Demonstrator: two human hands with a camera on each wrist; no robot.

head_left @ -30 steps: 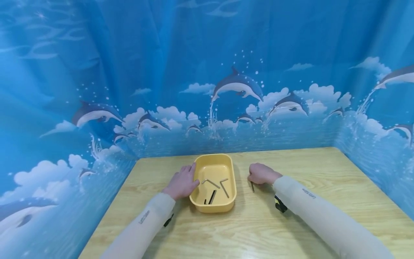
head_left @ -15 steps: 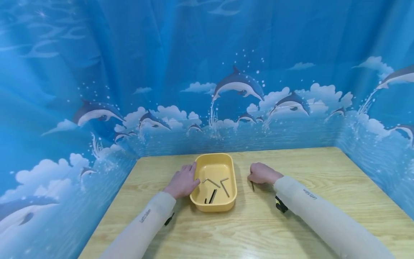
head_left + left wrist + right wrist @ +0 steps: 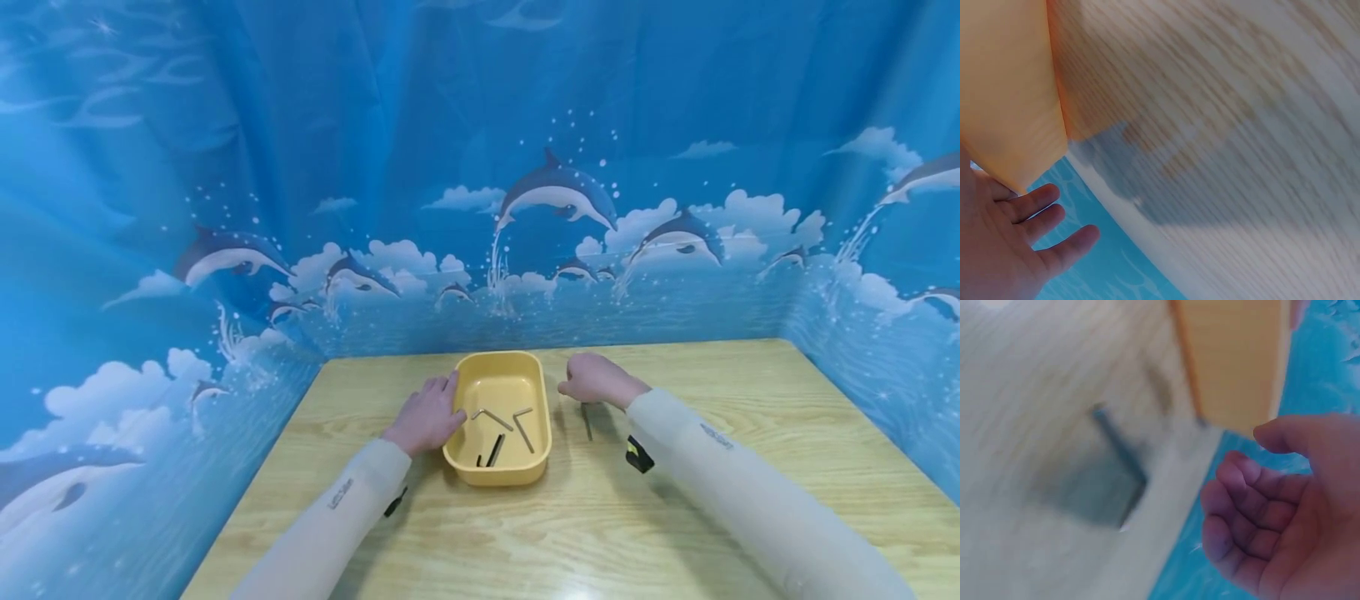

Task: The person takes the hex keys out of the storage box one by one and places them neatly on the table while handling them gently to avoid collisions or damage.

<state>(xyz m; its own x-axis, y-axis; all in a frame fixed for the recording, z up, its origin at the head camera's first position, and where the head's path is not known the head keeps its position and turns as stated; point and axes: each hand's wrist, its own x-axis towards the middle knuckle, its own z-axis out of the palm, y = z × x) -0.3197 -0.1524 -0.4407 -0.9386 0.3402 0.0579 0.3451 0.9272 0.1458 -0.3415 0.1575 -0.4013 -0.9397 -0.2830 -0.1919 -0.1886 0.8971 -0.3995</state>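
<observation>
A yellow rectangular tray [image 3: 498,477] stands on the table, with a silver hex key [image 3: 495,421], another silver L-shaped hex key [image 3: 523,429] and dark hex-key pieces [image 3: 495,450] inside. My left hand [image 3: 424,417] rests against its left rim, thumb over the edge; in the left wrist view the visible fingers are extended. To the tray's right, a loose hex key [image 3: 1117,442] lies on the table, blurred in the right wrist view. My right hand [image 3: 597,380] is above and beyond it, fingers loosely curled around nothing, thumb apart.
The wooden table [image 3: 675,517] ends at a blue dolphin-print curtain [image 3: 420,167] at the back and both sides. A black-and-yellow strap piece [image 3: 639,455] hangs under the right sleeve.
My right hand has moved up and slightly left off the loose hex key, which stays on the table with more of it showing. The left hand stays at the tray.
</observation>
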